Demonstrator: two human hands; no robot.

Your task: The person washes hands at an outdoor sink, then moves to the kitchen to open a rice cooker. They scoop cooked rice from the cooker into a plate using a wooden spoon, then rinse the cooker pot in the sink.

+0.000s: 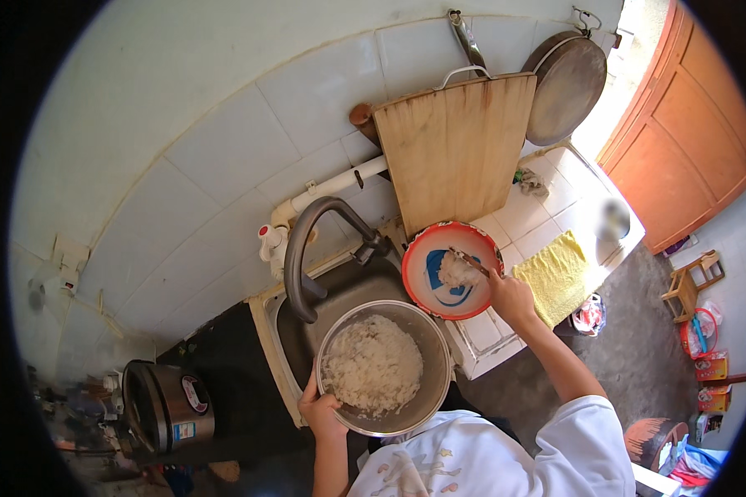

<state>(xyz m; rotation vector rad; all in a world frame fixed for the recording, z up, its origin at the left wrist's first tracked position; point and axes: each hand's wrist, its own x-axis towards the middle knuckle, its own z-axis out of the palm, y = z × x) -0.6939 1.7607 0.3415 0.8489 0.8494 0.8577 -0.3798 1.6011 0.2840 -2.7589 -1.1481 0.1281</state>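
My left hand (pixel 324 411) grips the near-left rim of a round metal bowl (pixel 432 373), its thumb over the edge. A mound of cooked rice (pixel 376 363) lies inside, with bare metal showing around it. In my right hand (pixel 511 299) is the handle of a brown rice paddle (pixel 470 261). The paddle's head is over a red-rimmed enamel basin (pixel 413 273), by a smaller clump of rice (pixel 459 271) on the basin's blue-patterned bottom. This basin sits on the tiled counter beside the sink, while the metal bowl is in front of my body, overlapping the sink's near edge.
A curved faucet (pixel 298 255) arches over the metal sink (pixel 348 282). Behind the basin leans a wooden cutting board (pixel 457 146). A yellow cloth (pixel 553 273) lies on the tiled counter (pixel 522 214). At left stands a rice cooker (pixel 168 407); an orange door (pixel 684 136) is at right.
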